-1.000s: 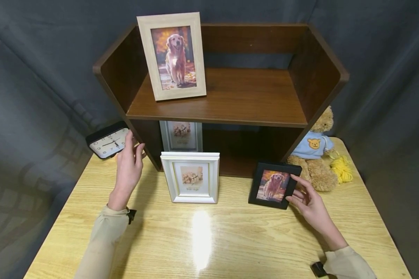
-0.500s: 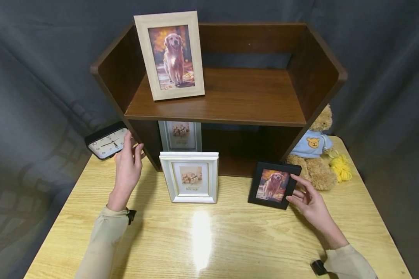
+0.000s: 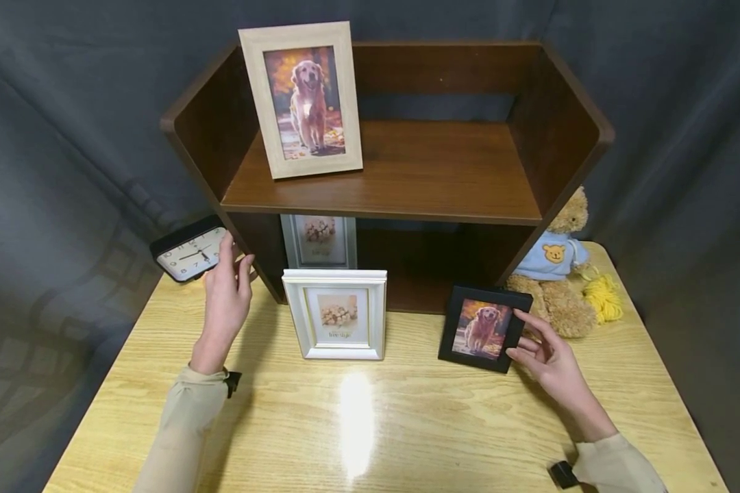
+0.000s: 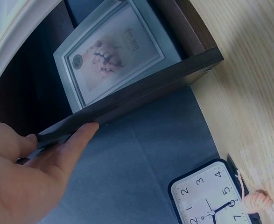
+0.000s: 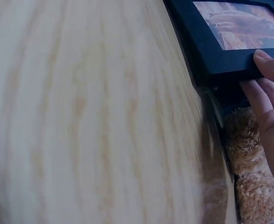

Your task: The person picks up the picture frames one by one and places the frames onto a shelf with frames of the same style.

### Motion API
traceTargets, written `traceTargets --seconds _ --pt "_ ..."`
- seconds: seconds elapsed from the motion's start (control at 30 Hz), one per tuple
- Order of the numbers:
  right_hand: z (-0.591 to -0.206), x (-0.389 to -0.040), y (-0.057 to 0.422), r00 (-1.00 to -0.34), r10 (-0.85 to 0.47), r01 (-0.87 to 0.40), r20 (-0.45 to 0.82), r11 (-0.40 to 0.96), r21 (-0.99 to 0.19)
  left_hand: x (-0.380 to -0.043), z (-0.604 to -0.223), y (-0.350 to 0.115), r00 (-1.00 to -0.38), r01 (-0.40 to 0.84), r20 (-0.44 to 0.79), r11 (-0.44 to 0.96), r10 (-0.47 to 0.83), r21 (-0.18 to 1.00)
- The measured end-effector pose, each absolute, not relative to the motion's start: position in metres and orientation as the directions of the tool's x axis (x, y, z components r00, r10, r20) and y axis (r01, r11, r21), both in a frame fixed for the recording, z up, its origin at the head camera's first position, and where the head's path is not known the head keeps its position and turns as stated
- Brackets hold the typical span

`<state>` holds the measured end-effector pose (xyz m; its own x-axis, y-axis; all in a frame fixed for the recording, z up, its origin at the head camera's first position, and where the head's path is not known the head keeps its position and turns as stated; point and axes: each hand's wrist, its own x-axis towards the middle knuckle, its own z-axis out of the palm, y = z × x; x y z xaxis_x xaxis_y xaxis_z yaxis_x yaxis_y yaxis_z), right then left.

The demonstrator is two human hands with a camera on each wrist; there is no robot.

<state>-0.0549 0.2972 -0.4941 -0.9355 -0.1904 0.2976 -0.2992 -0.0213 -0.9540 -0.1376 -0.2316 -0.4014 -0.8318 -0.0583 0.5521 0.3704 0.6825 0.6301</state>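
In the head view my left hand point(image 3: 225, 301) is at the front edge of the dark brown wooden shelf point(image 3: 438, 171), at its left side panel. The left wrist view has the thumb on one side of that panel and the fingers point(image 4: 78, 142) on the other, gripping its edge. My right hand point(image 3: 558, 370) pinches the right edge of a small black picture frame point(image 3: 483, 330) with a dog photo. That frame leans back at the shelf's lower right front. In the right wrist view the thumb point(image 5: 271, 67) lies on its front border, with fingers behind it.
A white picture frame point(image 3: 343, 315) stands before the shelf, a grey-green frame point(image 3: 321, 241) inside the lower level. Above is a cream frame point(image 3: 311, 168). A clock point(image 3: 191, 253) sits left; a teddy bear point(image 3: 551, 260) and yellow yarn point(image 3: 604, 299) are at right.
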Motion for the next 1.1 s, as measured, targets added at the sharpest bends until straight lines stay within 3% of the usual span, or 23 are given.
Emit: traceTargets --seconds 1.1 --pt "-0.472 -0.046 0.292 -0.932 -0.189 -0.318 0.310 0.009 -0.948 -0.137 -0.401 -0.230 -0.827 0.374 0.558 0.681 -0.061 0.629"
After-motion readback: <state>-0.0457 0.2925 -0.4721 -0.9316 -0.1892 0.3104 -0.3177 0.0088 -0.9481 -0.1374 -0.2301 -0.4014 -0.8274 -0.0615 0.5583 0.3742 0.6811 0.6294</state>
